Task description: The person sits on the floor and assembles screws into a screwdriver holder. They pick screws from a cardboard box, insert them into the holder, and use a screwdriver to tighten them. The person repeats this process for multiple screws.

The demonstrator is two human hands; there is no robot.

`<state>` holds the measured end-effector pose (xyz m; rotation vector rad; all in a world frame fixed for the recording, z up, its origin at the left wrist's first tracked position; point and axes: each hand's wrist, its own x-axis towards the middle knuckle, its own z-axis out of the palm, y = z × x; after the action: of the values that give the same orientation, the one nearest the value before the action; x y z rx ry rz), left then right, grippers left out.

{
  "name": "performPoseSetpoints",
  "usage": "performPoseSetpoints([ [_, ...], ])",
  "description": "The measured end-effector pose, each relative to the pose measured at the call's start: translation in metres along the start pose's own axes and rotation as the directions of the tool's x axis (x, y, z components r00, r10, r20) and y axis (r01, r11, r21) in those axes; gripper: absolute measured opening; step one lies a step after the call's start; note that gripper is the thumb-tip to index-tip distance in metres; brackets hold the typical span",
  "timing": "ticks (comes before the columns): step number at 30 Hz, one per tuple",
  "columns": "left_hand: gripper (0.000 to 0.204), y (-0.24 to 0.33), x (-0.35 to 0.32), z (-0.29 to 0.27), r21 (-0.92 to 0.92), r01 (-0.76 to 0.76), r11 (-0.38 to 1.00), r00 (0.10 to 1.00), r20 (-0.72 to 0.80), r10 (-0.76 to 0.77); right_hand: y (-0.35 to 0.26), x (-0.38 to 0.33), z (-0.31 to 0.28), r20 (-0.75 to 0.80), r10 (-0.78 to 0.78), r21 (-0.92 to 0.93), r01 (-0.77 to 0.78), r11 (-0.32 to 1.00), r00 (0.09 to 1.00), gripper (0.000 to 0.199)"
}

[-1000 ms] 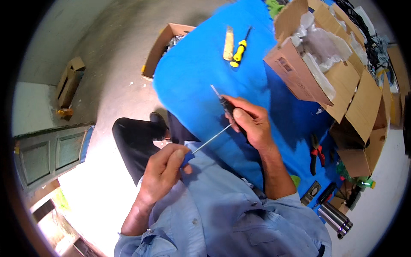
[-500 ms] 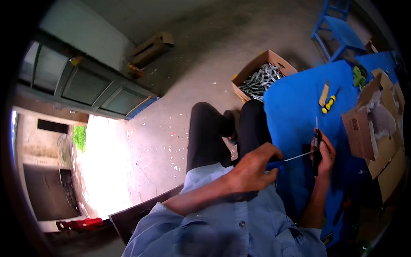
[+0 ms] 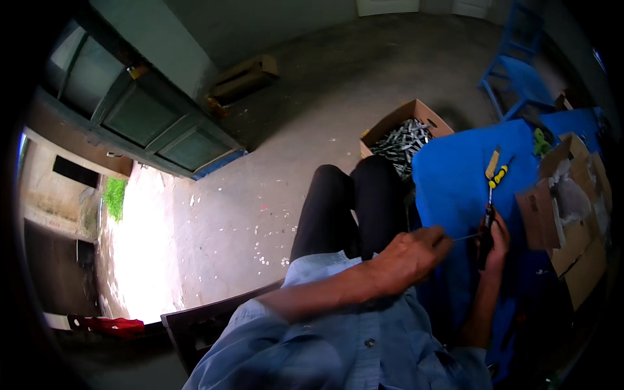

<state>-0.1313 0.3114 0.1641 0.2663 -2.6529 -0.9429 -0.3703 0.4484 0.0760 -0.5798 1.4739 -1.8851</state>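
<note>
My left hand (image 3: 416, 255) is closed around a screwdriver, its handle hidden by the fingers. The thin metal shaft (image 3: 465, 238) points right and reaches the side of a slim black tool with a metal shaft at its far end (image 3: 484, 250). That black tool stands in the closed fingers of my right hand (image 3: 498, 245), over the blue-covered table (image 3: 448, 172). I cannot make out its exact kind. Beyond my right hand, a yellow-and-black screwdriver (image 3: 499, 176) lies on the table beside a tool with a tan handle (image 3: 493, 161).
An open cardboard box (image 3: 536, 214) with clear plastic stands on the table's right side. Past my knees, another carton (image 3: 429, 116) holds many shiny metal pieces (image 3: 401, 142). A blue chair (image 3: 524, 78) stands at the far right, a green door (image 3: 146, 127) at the left.
My left hand has moved right, nearer my right hand, and now covers the blue screwdriver handle. My head view has shifted, and my knees are closer together.
</note>
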Motion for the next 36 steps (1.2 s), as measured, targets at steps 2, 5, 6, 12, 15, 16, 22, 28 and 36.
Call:
performPoseSetpoints([
  [2, 0.037, 0.005, 0.002, -0.008, 0.079, -0.002, 0.997, 0.997, 0.072, -0.004, 0.012, 0.002, -0.011, -0.03, 0.023, 0.025, -0.022, 0.999, 0.999, 0.05],
  [5, 0.03, -0.012, -0.006, -0.006, 0.056, -0.105, 0.993, 0.994, -0.003, 0.105, 0.006, -0.002, -0.002, -0.004, 0.057, 0.008, -0.057, 0.998, 0.998, 0.047],
  [6, 0.022, -0.007, -0.003, -0.007, -0.12, 0.066, 0.991, 0.998, -0.008, -0.067, 0.006, -0.002, -0.001, 0.008, 0.041, 0.016, -0.041, 0.999, 0.999, 0.046],
  [12, 0.025, -0.005, 0.017, -0.011, -0.52, 0.472, 0.712, 0.881, 0.245, -0.405, -0.001, 0.001, -0.001, 0.096, 0.002, 0.117, -0.013, 0.993, 0.995, 0.042],
  [15, 0.025, -0.002, 0.018, -0.008, -0.467, 0.424, 0.776, 0.904, 0.17, -0.392, -0.005, -0.002, 0.002, 0.081, 0.017, 0.117, -0.027, 0.993, 0.997, 0.041],
  [16, 0.025, 0.0, 0.016, -0.005, -0.403, 0.359, 0.842, 0.931, 0.088, -0.354, -0.007, -0.002, 0.005, 0.078, 0.025, 0.124, -0.035, 0.992, 0.997, 0.041],
  [22, 0.029, 0.01, 0.016, -0.006, -0.332, 0.323, 0.886, 0.945, 0.058, -0.323, -0.007, -0.004, 0.004, 0.07, 0.052, 0.133, -0.061, 0.989, 0.996, 0.04],
  [28, 0.021, 0.0, 0.016, -0.005, -0.317, 0.29, 0.903, 0.956, 0.057, -0.287, -0.007, -0.004, 0.005, 0.087, 0.042, 0.132, -0.053, 0.99, 0.995, 0.041],
  [36, 0.024, -0.003, 0.024, -0.007, -0.153, 0.171, 0.973, 0.985, 0.027, -0.169, -0.007, 0.0, 0.003, 0.058, 0.07, 0.185, -0.08, 0.98, 0.996, 0.042],
])
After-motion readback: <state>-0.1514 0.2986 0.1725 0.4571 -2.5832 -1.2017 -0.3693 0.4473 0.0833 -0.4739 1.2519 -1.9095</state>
